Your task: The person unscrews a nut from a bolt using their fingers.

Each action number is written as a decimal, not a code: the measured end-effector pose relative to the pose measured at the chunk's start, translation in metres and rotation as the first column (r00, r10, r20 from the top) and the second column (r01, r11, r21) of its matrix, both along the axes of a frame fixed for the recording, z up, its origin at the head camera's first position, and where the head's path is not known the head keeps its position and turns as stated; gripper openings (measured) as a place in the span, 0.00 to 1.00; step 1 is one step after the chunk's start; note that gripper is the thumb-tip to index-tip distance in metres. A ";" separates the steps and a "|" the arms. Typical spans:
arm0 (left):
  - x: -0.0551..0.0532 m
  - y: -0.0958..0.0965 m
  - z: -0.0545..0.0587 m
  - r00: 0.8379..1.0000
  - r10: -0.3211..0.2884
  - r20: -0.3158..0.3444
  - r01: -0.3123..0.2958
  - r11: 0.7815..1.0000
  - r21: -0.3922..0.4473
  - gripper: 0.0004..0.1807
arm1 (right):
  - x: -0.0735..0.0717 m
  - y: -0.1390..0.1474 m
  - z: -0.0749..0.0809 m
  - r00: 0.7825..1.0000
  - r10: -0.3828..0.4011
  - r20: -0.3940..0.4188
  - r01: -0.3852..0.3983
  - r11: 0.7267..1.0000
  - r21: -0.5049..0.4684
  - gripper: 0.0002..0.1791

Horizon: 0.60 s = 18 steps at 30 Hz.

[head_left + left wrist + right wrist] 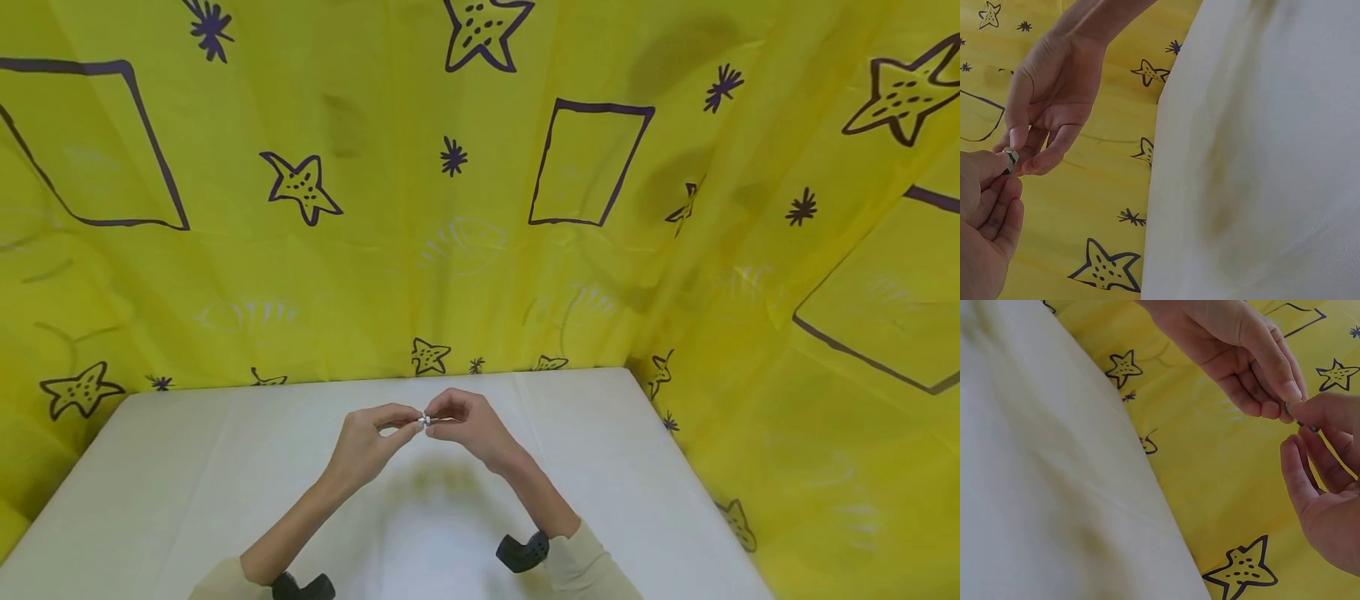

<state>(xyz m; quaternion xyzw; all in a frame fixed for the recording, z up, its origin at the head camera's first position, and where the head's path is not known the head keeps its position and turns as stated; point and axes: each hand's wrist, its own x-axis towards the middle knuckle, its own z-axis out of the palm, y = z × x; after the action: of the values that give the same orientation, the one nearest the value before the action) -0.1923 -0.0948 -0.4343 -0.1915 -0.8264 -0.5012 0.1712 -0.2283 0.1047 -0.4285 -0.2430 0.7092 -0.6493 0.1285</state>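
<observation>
A small silver nut and bolt [426, 421] is held between both hands above the white table. My left hand [367, 442] pinches its left side between thumb and index finger. From the other side, the fingertips and thumb of my right hand [472, 429] pinch it, close against the left fingertips. Up close in the left wrist view, the nut and bolt [1010, 157] shows shiny hex-shaped sides with a dark gap. Fingers hide most of it in the right wrist view, where only a sliver shows between the left hand [1241, 356] and right hand [1332, 494].
The white table [225, 483] spreads beneath the hands, with their soft shadow on it. Yellow curtains [390, 283] printed with dark stars and frames hang along its back and right side. A dark wrist device [523, 552] is worn on each forearm, beside the pale sleeves.
</observation>
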 end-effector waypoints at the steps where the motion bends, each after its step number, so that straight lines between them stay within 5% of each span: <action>1: 0.000 0.000 0.000 1.000 0.002 0.000 -0.002 1.000 0.001 0.06 | 0.000 0.001 0.001 1.000 -0.005 0.000 0.005 1.000 0.004 0.12; 10: 0.000 0.000 0.001 1.000 0.001 0.003 -0.001 1.000 0.004 0.06 | -0.003 -0.003 0.003 0.988 -0.075 0.139 0.064 0.995 0.083 0.19; 18: -0.001 0.000 0.000 1.000 -0.009 0.002 0.009 1.000 -0.001 0.06 | -0.001 -0.005 0.001 0.993 -0.062 0.101 0.058 0.997 0.044 0.09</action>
<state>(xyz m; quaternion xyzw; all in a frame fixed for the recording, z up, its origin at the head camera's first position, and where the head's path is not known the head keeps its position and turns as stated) -0.1938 -0.0949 -0.4342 -0.1948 -0.8258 -0.5019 0.1681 -0.2288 0.1001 -0.4272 -0.1852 0.7219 -0.6497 0.1499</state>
